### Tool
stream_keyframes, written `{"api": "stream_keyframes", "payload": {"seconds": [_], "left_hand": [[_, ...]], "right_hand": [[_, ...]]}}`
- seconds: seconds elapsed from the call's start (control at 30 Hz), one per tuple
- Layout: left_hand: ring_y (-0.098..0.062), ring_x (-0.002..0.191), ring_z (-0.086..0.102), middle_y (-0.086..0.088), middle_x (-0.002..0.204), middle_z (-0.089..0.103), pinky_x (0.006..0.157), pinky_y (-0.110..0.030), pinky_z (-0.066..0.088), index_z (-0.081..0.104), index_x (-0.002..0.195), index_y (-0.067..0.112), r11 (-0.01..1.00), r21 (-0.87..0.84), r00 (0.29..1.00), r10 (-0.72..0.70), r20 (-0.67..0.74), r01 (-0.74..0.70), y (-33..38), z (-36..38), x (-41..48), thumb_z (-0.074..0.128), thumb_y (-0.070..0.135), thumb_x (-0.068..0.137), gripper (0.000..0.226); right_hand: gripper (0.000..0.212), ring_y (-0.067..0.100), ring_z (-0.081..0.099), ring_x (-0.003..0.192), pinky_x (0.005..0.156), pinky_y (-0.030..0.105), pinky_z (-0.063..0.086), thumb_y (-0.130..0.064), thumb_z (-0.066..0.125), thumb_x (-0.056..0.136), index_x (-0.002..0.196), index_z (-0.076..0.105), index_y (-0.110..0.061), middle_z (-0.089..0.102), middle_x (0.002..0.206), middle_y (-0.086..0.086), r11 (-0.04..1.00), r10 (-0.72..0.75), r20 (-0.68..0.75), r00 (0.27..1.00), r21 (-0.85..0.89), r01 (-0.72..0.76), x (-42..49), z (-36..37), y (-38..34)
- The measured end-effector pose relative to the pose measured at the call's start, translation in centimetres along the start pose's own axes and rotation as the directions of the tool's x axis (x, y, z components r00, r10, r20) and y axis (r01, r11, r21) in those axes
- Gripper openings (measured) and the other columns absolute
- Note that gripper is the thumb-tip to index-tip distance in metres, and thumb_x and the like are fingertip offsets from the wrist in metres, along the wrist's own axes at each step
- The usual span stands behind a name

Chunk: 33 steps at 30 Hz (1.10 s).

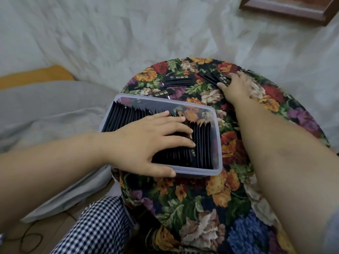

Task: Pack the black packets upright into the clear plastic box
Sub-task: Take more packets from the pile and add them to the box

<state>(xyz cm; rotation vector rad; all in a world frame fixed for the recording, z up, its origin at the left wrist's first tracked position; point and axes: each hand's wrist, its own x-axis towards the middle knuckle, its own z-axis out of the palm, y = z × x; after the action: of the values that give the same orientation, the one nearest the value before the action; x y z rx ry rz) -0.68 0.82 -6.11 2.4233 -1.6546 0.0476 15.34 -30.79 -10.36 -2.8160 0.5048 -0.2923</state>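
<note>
A person's view down onto a round floral stool (192,198), with checked trousers (99,226) nearest at the bottom edge.

On the near left part of the stool sits the clear box (218,143). It is mostly filled with a row of black packets (201,143) standing on edge, the row running left to right and each packet's long side running near to far. The left hand (146,142) lies flat on their tops with its fingers straight and spread and its thumb along the near rim, apparently steadying the row. Space is left at the box's far right corner (198,112), where the floral cloth shows through the bottom.

Just behind the box lies one flat packet (158,93), and a little farther another (176,80), both with their long sides running left to right.

Farther right, well apart from the box, the right hand (236,87) covers a small pile of loose packets (214,77), which lie slanted. Its fingers rest over them and its thumb is at their near end. Whether it has gripped them cannot be told. This hand is the nearer one to them, and the open corner lies to its near left.

Beyond are a white sheet (128,33) and a wooden frame (289,8).
</note>
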Motion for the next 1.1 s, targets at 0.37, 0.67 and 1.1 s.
{"api": "stream_keyframes", "payload": {"seconds": [0.37, 0.67, 1.1], "left_hand": [[-0.016, 0.142, 0.016, 0.001, 0.147, 0.037, 0.116, -0.038, 0.004, 0.038, 0.137, 0.032, 1.0, 0.016, 1.0, -0.012, 0.0, 0.012, 0.0, 0.1, 0.0, 0.04, 0.064, 0.086, 0.061], [-0.012, 0.143, 0.008, 0.005, 0.151, 0.03, 0.117, -0.034, -0.004, 0.034, 0.142, 0.036, 0.999, -0.006, 0.998, -0.033, 0.059, 0.033, 0.3, -0.3, 0.0, 0.034, 0.069, 0.083, 0.067], [-0.011, 0.144, 0.004, 0.01, 0.155, 0.018, 0.115, -0.032, -0.009, 0.024, 0.145, 0.04, 0.999, 0.038, 0.984, -0.036, 0.172, 0.03, 0.2, -0.8, 0.3, 0.017, 0.077, 0.074, 0.081]], "right_hand": [[0.067, 0.038, 0.034, 0.127, 0.105, 0.044, 0.029, -0.058, 0.046, 0.091, 0.139, 0.044, -0.011, 0.039, 0.14, 0.019, 0.978, -0.131, 0.08, 0.988, -0.153, 0.142, 1.0, 0.8, 0.2], [0.045, 0.036, 0.051, 0.103, 0.08, 0.041, 0.044, -0.045, 0.056, 0.091, 0.112, 0.054, -0.005, 0.055, 0.112, 0.019, 0.927, -0.195, 0.087, 0.977, -0.308, 0.212, -5.6, -2.4, 1.9], [0.013, 0.017, 0.056, 0.058, 0.049, 0.027, 0.043, -0.021, 0.054, 0.097, 0.108, 0.049, -0.017, 0.063, 0.076, 0.004, 0.864, 0.063, 0.385, 0.921, 0.44, -0.243, -23.8, -8.9, 2.7]]}}
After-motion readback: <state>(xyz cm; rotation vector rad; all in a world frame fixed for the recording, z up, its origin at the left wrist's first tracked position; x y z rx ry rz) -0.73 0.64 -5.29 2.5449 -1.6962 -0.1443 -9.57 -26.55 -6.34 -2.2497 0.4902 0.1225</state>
